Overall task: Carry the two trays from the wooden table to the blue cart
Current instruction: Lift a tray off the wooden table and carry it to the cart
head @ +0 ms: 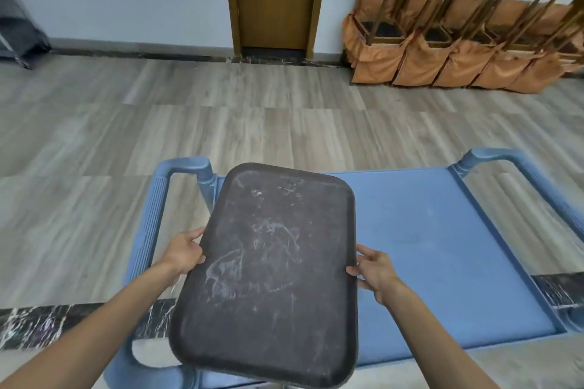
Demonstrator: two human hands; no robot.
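Observation:
A dark, scratched rectangular tray point(271, 271) is held over the left part of the blue cart point(436, 249), its long side pointing away from me. My left hand point(185, 254) grips the tray's left edge and my right hand point(373, 271) grips its right edge. The tray covers the cart's left end, and I cannot tell whether it touches the cart top. Only one tray is in view. The wooden table is out of view.
The cart has blue handles at its left point(151, 224) and right point(537, 180) ends. Wood-look floor point(252, 120) stretches ahead to a wooden door point(275, 0). Upturned chairs with orange covers point(458, 41) line the wall at right. A dark marble strip point(38, 325) crosses the floor.

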